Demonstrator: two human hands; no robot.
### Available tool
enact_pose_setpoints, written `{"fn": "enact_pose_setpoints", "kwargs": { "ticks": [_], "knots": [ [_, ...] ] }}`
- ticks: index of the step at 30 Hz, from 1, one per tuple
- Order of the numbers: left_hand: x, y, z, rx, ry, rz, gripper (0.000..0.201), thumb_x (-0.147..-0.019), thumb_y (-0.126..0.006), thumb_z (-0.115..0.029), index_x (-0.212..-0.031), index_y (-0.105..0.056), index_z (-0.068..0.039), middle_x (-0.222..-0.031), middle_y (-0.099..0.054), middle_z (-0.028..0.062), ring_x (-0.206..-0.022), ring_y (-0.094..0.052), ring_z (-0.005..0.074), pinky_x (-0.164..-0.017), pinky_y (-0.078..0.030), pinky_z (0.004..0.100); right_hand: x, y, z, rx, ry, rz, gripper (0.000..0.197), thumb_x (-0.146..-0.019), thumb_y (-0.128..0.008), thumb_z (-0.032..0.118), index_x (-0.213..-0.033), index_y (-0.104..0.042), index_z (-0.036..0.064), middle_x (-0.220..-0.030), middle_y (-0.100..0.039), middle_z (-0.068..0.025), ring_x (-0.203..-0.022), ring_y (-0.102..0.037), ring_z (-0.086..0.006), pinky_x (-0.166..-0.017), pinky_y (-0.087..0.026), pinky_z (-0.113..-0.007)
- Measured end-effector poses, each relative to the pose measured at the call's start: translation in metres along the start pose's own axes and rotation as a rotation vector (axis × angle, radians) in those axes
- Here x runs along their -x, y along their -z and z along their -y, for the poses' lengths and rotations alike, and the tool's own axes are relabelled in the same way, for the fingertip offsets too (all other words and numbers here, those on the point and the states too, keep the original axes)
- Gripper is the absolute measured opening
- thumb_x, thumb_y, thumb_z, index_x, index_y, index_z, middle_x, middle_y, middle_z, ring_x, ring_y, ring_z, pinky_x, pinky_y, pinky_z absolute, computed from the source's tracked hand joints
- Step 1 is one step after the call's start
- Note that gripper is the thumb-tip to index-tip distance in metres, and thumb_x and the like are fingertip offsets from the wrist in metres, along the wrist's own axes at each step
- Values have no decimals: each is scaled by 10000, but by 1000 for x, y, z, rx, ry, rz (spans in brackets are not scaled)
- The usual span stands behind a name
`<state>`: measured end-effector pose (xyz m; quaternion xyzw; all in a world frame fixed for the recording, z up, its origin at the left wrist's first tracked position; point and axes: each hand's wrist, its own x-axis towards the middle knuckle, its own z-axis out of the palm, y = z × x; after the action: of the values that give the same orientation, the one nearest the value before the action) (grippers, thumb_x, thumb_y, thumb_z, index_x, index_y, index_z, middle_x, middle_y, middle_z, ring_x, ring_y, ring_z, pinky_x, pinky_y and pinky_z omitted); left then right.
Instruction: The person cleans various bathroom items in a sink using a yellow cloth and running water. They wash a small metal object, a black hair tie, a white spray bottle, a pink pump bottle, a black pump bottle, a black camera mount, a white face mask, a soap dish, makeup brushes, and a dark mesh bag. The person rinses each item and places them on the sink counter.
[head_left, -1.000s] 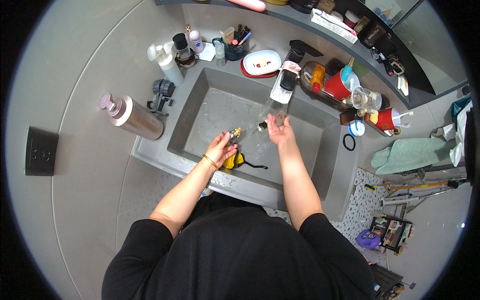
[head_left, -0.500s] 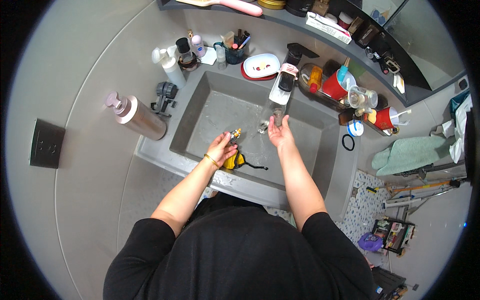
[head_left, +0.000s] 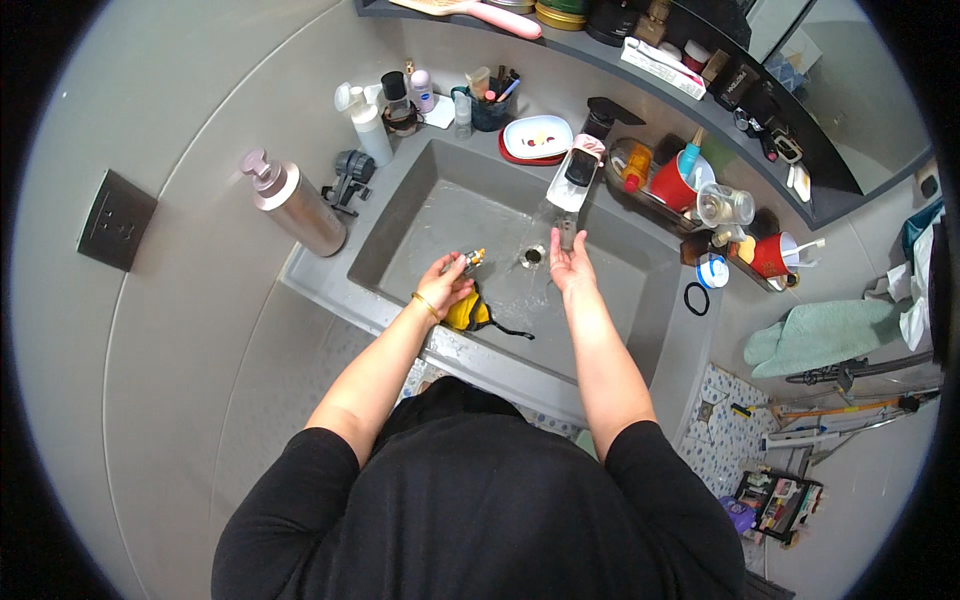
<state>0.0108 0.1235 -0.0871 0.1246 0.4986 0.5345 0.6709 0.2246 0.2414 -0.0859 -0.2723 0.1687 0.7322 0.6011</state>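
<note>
My left hand (head_left: 444, 285), with a gold bangle at its wrist, has its fingers closed round a small silver object with orange-yellow bits (head_left: 474, 260); its exact kind is too small to tell. Just below that hand, a yellow thing with black edging and a thin black cord (head_left: 466, 312) lies in the grey sink (head_left: 400, 222) by the front wall. My right hand (head_left: 572, 266) is open, palm up and fingers apart, under the faucet (head_left: 567, 193). Water falls from the spout onto its fingertips. The round drain (head_left: 533, 256) lies between the two hands.
A pump bottle (head_left: 295, 210) and a dark grey clamp-like holder (head_left: 348, 180) stand on the left rim. Behind the sink are a soap dish (head_left: 538, 136), a cup of pens (head_left: 490, 108) and red cups (head_left: 672, 186). A dark shelf (head_left: 600, 50) overhangs the back.
The view has shifted slightly, so the surroundings sit a little differently. My right hand has turned a little under the water, and the drain now shows clearly. My left hand keeps its hold.
</note>
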Motion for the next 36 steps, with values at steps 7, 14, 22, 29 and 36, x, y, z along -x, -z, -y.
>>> {"fn": "enact_pose_setpoints", "kwargs": {
  "ticks": [7,14,22,29,36],
  "knots": [
    [-3,5,4,-38,-24,-15,504,-769,-621,-306,-1175,-387,-122,-951,-515,31,-782,-547,169,-638,-476,247,3,-2,8,351,40,65,394,-733,-646,99,-1064,-453,9,-976,-542,-136,-877,-558,-231,-704,-486,-290],
    [0,2,2,-74,-24,-26,519,-763,-629,-298,-1185,-381,-126,-983,-524,25,-769,-557,170,-627,-472,243,-10,-8,4,1014,336,139,368,-681,-640,-40,-1015,-499,25,-911,-581,-51,-776,-559,-147,-640,-427,-246],
    [-1,4,3,-98,-14,-6,549,-753,-642,-291,-1202,-368,-131,-980,-518,26,-772,-565,163,-616,-473,239,-16,-18,-4,1274,508,279,257,-739,-625,47,-988,-564,64,-846,-587,5,-694,-524,-76,-590,-421,-232],
    [-1,1,2,-82,4,-3,542,-756,-641,-273,-1199,-374,-110,-923,-545,20,-714,-552,131,-582,-470,221,-14,-10,-6,1040,290,155,249,-844,-514,144,-1089,-515,101,-932,-564,-51,-732,-552,-155,-638,-479,-317],
    [-4,3,4,-138,29,13,505,-779,-612,-288,-1195,-377,-123,-1012,-525,21,-791,-555,157,-646,-459,254,-34,1,-12,229,-9,-44,209,-873,-442,170,-997,-488,8,-960,-545,-155,-858,-567,-316,-740,-518,-398]
  ]
}}
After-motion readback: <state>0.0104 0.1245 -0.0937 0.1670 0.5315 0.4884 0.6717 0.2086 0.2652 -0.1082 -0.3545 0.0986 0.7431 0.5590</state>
